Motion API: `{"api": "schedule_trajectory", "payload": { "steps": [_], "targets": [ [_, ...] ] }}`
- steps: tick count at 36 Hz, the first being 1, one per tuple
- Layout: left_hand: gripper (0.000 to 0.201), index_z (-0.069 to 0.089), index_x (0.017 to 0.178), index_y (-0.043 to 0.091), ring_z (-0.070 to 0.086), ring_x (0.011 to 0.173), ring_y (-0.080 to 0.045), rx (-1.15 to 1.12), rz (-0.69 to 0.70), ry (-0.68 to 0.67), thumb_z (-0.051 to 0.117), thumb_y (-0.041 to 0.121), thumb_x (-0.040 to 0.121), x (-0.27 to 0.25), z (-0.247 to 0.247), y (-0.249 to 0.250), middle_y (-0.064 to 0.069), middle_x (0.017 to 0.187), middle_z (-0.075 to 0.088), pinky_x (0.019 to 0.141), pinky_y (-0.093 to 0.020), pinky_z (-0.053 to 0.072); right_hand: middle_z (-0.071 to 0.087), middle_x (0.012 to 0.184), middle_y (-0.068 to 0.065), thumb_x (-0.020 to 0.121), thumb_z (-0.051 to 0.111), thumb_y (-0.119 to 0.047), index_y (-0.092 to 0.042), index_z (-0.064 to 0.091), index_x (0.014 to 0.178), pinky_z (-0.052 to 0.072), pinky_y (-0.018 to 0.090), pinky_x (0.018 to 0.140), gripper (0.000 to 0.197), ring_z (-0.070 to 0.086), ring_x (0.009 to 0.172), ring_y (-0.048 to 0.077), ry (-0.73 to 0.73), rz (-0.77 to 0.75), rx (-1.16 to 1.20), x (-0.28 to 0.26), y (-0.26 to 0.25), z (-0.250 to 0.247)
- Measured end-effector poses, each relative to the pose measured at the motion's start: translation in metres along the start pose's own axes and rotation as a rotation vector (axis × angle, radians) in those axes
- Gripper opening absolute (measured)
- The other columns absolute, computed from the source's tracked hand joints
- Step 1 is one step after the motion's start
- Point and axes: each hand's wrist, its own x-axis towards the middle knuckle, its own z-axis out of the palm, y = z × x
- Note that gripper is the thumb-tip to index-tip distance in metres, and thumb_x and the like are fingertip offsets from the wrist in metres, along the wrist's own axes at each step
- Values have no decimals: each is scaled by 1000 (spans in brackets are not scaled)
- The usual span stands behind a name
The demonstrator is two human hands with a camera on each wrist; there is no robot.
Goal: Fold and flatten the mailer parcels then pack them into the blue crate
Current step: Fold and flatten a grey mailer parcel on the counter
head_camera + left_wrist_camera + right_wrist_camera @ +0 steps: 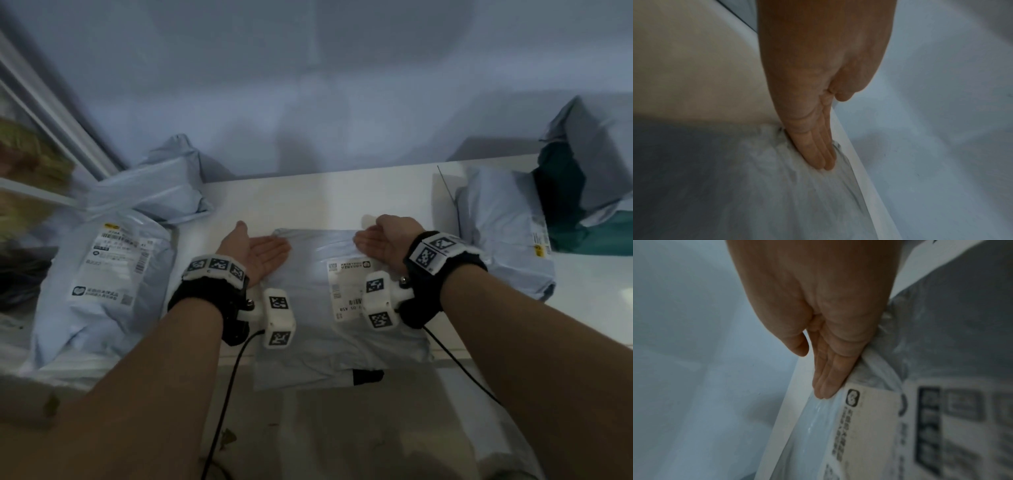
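Both forearms, nearest the head camera, extend over the white tabletop (342, 192), the largest surface in view. On it, centred between the arms, lies the pale grey plastic mailer parcel (308, 274) bearing a white printed shipping label (346, 284); its near end overhangs the table's front edge. Two further bulky grey mailer parcels (102, 274) sit to the left, and another grey mailer (503, 233) sits to the right, beside a dark teal container (561, 192) that may be the crate, though its colour is uncertain in this dim light. The left hand (255, 251) and the right hand (383, 240) stand apart, each on edge with fingers straight and together, pressing the far end of the central parcel; neither is curled around anything. The film appears thin, soft and slippery, and the contents seem light and compressible, so the parcel should crease readily but may spring back; take hold along the far edge or corners, clear of the label. The left wrist view alone shows the fingers (818, 154) sinking into wrinkled film near the table edge. The right wrist view alone shows fingertips (826, 386) at the label corner (853, 398) on a glossy fold, detail the head view does not resolve.
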Motion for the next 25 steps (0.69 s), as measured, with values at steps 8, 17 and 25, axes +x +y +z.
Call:
{"api": "schedule_trajectory", "payload": {
  "steps": [8,17,25],
  "targets": [
    [49,54,120,-2,60,99,-25,249,178,-42,37,40,103,-32,28,-5,-16,118,61,94,-35,49,55,76,15,94,41,-10,-8,48,72,51,25,51,23,55,61,25,-45,-189,-237,-31,-1,9],
    [30,65,111,2,59,103,-17,918,467,-51,46,20,99,-73,43,-43,-5,110,67,94,-29,46,68,104,11,98,45,-31,-9,67,104,45,29,84,31,61,104,30,-41,-625,-1206,-82,35,8],
    [41,64,123,25,56,116,-13,1701,555,-227,72,31,83,-86,-8,-48,3,126,63,90,-14,33,48,144,4,82,70,-45,-22,41,144,32,27,107,72,45,132,21,-346,-629,-1735,-92,58,-11]
  ]
}}
